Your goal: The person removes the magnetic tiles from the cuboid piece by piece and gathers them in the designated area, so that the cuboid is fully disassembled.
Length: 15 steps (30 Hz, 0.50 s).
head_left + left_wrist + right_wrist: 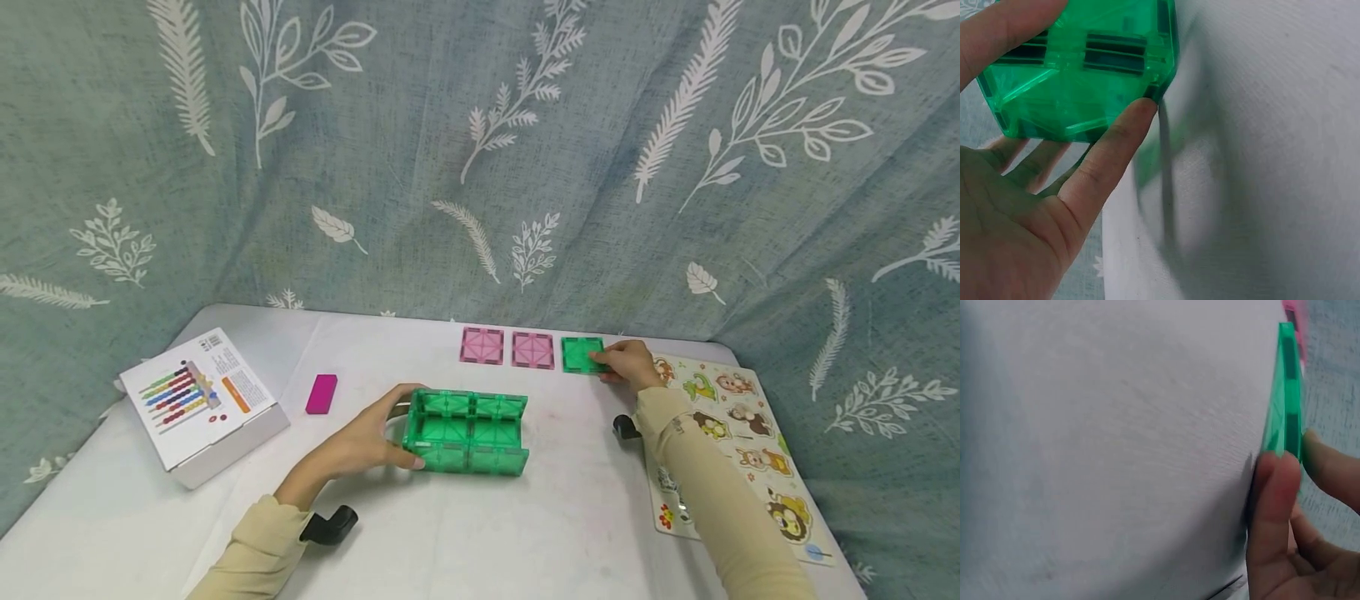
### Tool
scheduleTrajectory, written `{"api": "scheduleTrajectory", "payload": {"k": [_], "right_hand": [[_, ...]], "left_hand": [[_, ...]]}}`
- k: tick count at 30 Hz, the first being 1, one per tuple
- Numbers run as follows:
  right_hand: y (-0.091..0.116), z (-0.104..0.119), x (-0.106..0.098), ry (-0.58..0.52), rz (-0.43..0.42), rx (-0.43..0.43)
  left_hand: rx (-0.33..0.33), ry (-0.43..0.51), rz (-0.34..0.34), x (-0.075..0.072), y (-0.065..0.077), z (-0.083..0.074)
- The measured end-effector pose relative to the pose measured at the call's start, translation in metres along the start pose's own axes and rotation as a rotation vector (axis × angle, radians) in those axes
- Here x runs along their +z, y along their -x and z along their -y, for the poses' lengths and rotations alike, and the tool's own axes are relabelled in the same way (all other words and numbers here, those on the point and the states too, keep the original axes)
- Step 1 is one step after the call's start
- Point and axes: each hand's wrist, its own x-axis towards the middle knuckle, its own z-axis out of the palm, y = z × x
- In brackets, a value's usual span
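In the head view, my left hand (369, 437) grips the left end of an open-sided box built of green magnetic tiles (495, 461), thumb at the near side and fingers at the far side. The left wrist view shows the thumb and fingers spread round the green tile box (1085, 87). My right hand (632, 363) pinches a single green magnetic tile (579, 355) by its right edge, at the back of the table. Seen edge-on in the right wrist view, the green tile (1292, 394) sits between thumb and fingertips. Two pink magnetic tiles (482, 346) lie left of it in a row.
A magenta block (322, 393) lies left of the tile box. Farther left stands a white carton (251, 383) with an abacus picture. An animal puzzle board (776, 485) lies at the right, partly under my right forearm. A patterned curtain (405, 250) hangs behind the table.
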Motion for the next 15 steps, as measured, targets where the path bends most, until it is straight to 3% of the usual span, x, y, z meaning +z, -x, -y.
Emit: {"api": "scheduleTrajectory", "payload": {"k": [7,15], "right_hand": [[0.0043,0.0,0.0065,0.226,-0.156,-0.093],[0.0072,-0.0003,0.0089,0.255,-0.142,-0.125]], "left_hand": [[0.046,-0.007,0.014,0.0003,0.0016,0.0032],[0.048,-0.005,0.07,-0.0005,0.0066,0.004]]}}
